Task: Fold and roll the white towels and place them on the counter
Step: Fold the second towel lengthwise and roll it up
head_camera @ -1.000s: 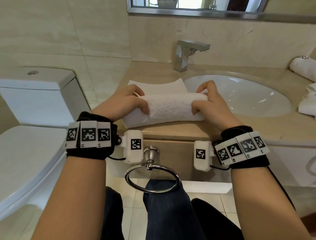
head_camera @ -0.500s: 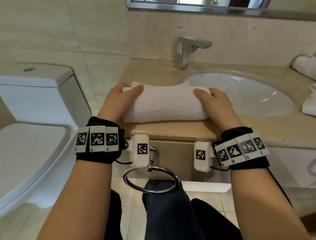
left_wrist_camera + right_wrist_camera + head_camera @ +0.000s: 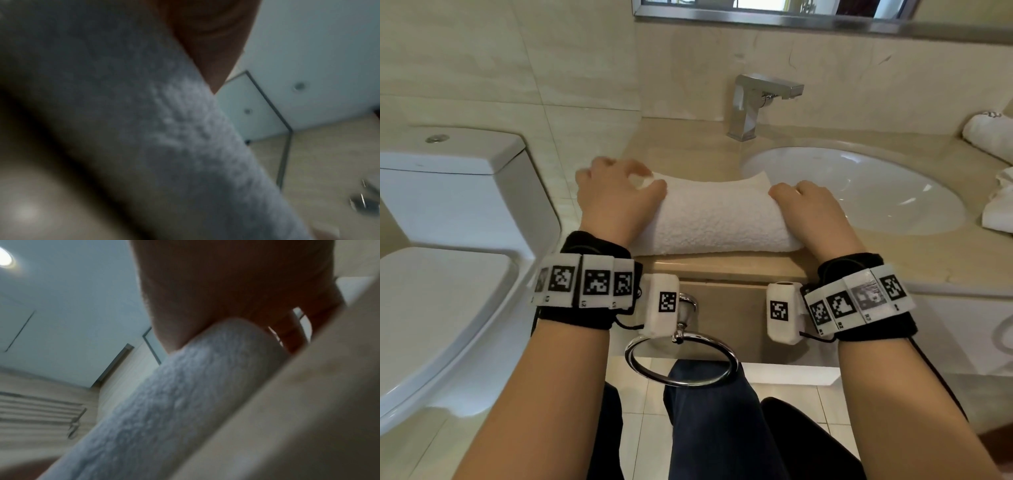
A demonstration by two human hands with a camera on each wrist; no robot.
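Note:
A white towel (image 3: 719, 219) lies as a thick roll across the beige counter (image 3: 681, 154), left of the sink, with a small flat edge showing beyond it. My left hand (image 3: 616, 195) covers the roll's left end, fingers curled over it and blurred. My right hand (image 3: 811, 209) sits on the right end, fingers bent down over the far side. In the left wrist view the towel (image 3: 185, 138) fills the frame under the palm. In the right wrist view the roll (image 3: 185, 394) lies under the hand (image 3: 226, 288) on the counter (image 3: 287, 418).
A white sink (image 3: 859, 185) with a chrome faucet (image 3: 753, 106) lies right of the roll. A rolled towel (image 3: 989, 133) and a loose one (image 3: 1000, 205) sit at the far right. A toilet (image 3: 441, 205) stands left; a towel ring (image 3: 681, 359) hangs below the counter front.
The roll has grown thicker and moved away from me, taking up the flat towel beyond it. Both hands went forward with it; the left now curls over the left end.

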